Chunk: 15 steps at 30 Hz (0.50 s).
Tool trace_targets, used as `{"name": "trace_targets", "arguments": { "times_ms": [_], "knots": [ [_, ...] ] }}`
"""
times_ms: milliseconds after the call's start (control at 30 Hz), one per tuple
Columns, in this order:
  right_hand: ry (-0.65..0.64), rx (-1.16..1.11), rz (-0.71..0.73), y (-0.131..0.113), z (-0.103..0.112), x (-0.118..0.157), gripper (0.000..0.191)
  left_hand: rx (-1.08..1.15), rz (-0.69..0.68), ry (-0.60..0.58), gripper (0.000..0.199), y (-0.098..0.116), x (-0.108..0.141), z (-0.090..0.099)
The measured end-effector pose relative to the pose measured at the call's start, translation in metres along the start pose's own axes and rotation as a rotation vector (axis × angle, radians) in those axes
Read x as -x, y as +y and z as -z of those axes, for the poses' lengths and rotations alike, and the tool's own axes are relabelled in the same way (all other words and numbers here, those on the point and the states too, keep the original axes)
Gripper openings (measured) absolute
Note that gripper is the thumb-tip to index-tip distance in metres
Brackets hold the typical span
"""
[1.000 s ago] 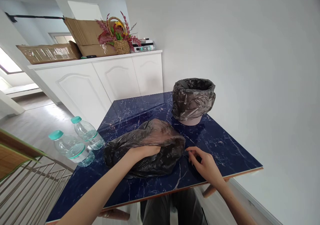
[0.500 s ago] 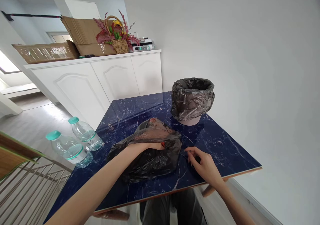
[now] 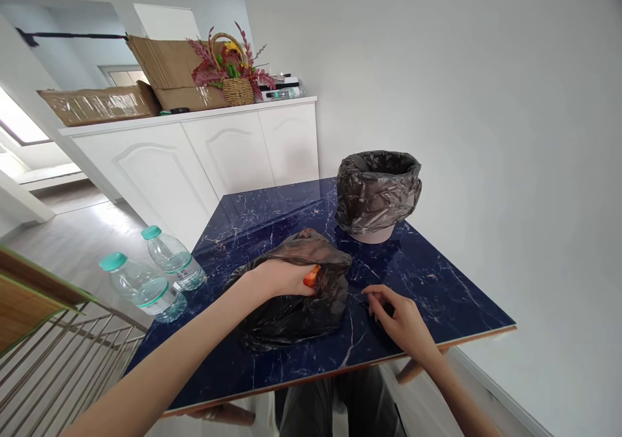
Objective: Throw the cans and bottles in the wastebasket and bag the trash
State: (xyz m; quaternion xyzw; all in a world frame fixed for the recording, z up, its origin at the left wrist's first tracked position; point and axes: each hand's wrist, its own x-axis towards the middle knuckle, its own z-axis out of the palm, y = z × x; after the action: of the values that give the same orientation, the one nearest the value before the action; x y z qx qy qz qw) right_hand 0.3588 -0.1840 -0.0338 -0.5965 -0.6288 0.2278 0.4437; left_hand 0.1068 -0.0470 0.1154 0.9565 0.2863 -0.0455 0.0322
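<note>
A thin black plastic bag (image 3: 296, 324) lies crumpled on the table, its mouth facing right. My left hand (image 3: 291, 278) is at that mouth, with fingers closed around a shiny orange-red object (image 3: 311, 276). The bag's film and my hand cover most of this object, so its kind is unclear. Something reddish shows faintly through the top of the bag. Right of the bag, my right hand (image 3: 396, 314) rests on the tabletop with curled fingers and thumb near the fingertips. A dark shape sits under its palm; I cannot make out what it is.
A pale bin (image 3: 373, 235) lined with a black bag stands at the back right of the blue marbled table (image 3: 413, 281). Two water bottles (image 3: 150, 288) (image 3: 177, 259) stand at the left edge, beside a metal rack (image 3: 63, 359). A white cabinet (image 3: 238, 145) stands behind.
My left hand has drawn back a little out of the bag's mouth, and more of the orange-red object shows. My right hand has stayed almost still. The view has shifted slightly.
</note>
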Motion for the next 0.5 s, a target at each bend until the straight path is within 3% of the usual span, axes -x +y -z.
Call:
{"name": "trace_targets", "arguments": {
  "times_ms": [200,333,433,500],
  "knots": [
    [0.0,-0.025,-0.025,-0.004,0.002,0.0,0.04,-0.151,0.042,0.052,0.078,0.029,0.027,0.037],
    [-0.002,-0.017,-0.023,-0.007,0.003,0.001,0.042,-0.075,0.103,0.09,0.074,0.036,0.065,0.069],
    [0.004,-0.015,-0.018,-0.006,0.003,0.001,0.041,0.052,0.221,0.156,0.066,0.026,0.102,0.087],
    [0.003,-0.019,-0.02,-0.004,0.002,0.002,0.041,0.194,0.301,0.231,0.068,0.016,0.127,0.089]
  ]
}}
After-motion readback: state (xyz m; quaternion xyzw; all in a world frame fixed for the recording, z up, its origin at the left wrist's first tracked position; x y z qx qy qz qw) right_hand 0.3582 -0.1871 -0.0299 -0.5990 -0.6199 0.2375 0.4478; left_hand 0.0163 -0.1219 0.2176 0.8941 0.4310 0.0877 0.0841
